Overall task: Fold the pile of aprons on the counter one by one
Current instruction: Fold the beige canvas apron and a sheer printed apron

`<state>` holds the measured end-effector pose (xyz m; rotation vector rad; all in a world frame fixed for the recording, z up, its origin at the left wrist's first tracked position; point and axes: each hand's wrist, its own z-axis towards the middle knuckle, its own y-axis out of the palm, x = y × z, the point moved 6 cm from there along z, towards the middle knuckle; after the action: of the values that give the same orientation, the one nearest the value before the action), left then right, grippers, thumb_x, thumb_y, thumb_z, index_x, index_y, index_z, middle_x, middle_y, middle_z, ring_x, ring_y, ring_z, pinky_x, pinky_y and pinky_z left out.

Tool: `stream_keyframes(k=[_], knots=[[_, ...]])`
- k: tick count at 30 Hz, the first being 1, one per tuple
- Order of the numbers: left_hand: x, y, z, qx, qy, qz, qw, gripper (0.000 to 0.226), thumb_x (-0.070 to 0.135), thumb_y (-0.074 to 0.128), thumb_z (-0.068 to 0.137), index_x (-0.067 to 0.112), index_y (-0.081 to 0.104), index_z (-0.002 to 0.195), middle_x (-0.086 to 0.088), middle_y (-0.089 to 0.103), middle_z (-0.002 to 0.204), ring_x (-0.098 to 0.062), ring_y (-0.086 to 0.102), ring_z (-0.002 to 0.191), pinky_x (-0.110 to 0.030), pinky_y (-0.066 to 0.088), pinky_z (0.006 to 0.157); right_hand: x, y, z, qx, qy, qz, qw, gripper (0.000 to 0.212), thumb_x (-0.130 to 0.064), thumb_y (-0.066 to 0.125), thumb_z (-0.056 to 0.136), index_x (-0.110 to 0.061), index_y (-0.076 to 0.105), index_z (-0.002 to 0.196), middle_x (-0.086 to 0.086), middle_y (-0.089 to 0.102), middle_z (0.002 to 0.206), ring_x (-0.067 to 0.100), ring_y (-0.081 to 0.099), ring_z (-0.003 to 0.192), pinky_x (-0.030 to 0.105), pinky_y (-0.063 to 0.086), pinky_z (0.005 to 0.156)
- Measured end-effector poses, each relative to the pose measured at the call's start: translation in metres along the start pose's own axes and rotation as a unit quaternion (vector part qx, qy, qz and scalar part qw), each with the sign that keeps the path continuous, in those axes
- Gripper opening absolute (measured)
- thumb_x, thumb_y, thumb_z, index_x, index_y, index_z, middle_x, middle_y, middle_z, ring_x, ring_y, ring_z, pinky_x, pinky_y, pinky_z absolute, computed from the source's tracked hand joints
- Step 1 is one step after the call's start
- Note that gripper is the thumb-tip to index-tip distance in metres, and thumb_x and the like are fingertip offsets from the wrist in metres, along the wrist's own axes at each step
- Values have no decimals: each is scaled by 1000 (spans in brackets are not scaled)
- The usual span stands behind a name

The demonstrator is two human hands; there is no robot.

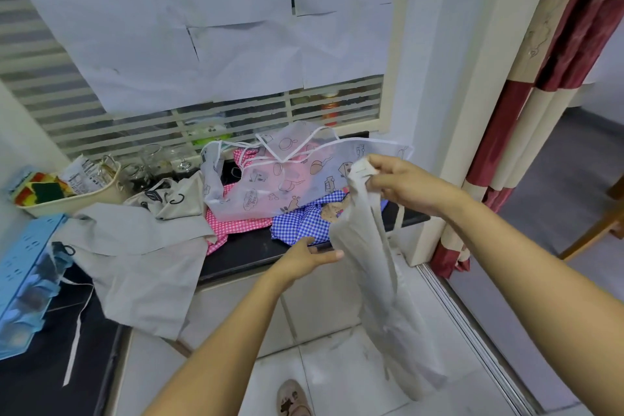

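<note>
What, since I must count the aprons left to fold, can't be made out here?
Head view:
- pink checked apron: mostly under the translucent printed apron.
- blue checked apron: partly behind the beige apron the right hand holds.
- left hand: grip on it unclear; cloth edge hides the fingertips.
- jars behind the window slats: blurred.

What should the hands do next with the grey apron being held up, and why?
Probably move the left hand up to pinch the other top corner and spread it wide. The grey apron hangs from the right hand as a narrow bunched strip, with the left hand at its side edge, too gathered to fold.
</note>
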<state>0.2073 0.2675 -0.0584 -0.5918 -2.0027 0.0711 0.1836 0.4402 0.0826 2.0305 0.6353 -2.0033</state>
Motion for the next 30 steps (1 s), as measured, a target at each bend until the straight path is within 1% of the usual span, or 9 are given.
stream_keyframes(k=[4,9,12,16,20,23,25,27,30], knots=[[10,16,0,-98,52,-105,988,39,29,65,88,24,55,125,10,61,123,-13,49,125,-38,28,110,-15,-16,-15,-44,3,110,993,39,1,47,76,-12,67,107,23,53,109,36,48,101,45,39,89],[45,14,8,-143,101,-341,924,72,30,87,62,10,59,125,-12,64,125,-26,60,115,-37,51,94,-36,-37,-33,-39,-12,130,991,57,15,27,86,-14,71,109,11,65,110,22,63,99,29,54,85],[62,3,7,-132,119,-429,886,67,13,83,61,2,60,123,-17,66,116,-27,65,104,-38,53,91,-32,-65,-36,48,-8,85,995,41,13,33,90,-2,66,107,7,71,103,19,66,96,27,54,85],[82,-31,-7,33,206,-119,971,14,22,67,88,12,65,98,-3,69,91,-20,64,83,-28,50,76,-6,-100,-49,134,32,-50,989,23,3,48,94,-6,70,95,0,74,96,13,68,89,20,55,83],[93,-63,-26,173,268,17,947,30,15,74,82,13,50,64,4,53,62,-2,45,55,-16,33,52,25,-100,-57,99,64,-39,992,15,-23,78,76,-19,78,90,0,74,102,14,68,96,17,55,73],[97,-79,-36,178,302,58,935,39,7,78,76,16,48,53,0,56,64,-6,45,58,-21,35,57,35,-97,-56,51,42,24,998,65,-49,93,36,-18,79,92,8,73,104,16,70,92,22,56,72],[100,-90,-37,175,274,89,942,44,6,79,74,20,47,49,9,52,56,-7,43,55,-20,35,55,33,-96,-54,26,31,38,998,67,-46,93,43,-21,76,103,3,69,115,17,67,101,29,57,80],[98,-97,-37,162,231,100,954,44,6,80,75,20,48,48,12,44,49,-7,39,52,-22,34,55,23,-101,-49,63,5,-28,998,40,-34,84,67,-29,74,105,-7,70,111,11,65,99,33,54,88],[97,-106,-41,139,220,70,963,30,6,76,79,-8,51,70,3,52,56,-16,48,60,-32,43,72,4,-116,-49,183,-59,-215,958,35,-4,60,91,-35,69,104,-5,72,87,9,62,79,31,48,84]])
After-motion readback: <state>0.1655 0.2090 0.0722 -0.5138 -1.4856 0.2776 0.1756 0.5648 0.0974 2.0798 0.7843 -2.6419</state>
